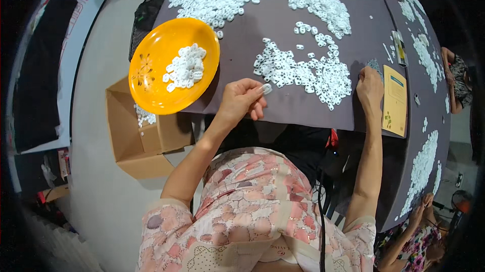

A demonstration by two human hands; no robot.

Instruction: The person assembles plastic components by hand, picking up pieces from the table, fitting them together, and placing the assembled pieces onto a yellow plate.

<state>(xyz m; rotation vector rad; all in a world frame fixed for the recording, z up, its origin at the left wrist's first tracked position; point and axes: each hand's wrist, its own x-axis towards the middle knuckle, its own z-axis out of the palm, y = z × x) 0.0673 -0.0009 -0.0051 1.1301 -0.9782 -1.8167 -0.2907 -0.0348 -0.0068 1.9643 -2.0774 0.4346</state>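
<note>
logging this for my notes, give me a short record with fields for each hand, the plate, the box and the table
left hand: pinches a small white piece
right hand: curled beside the yellow booklet; anything held unclear
plate: orange-yellow, holds white pieces
box: open cardboard, some white pieces inside
table: dark grey top, several heaps of white pieces

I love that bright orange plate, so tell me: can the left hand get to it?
Probably yes: the left hand, pinching a white piece, is close to the right side of the orange plate, and nothing visible blocks the way.
</note>
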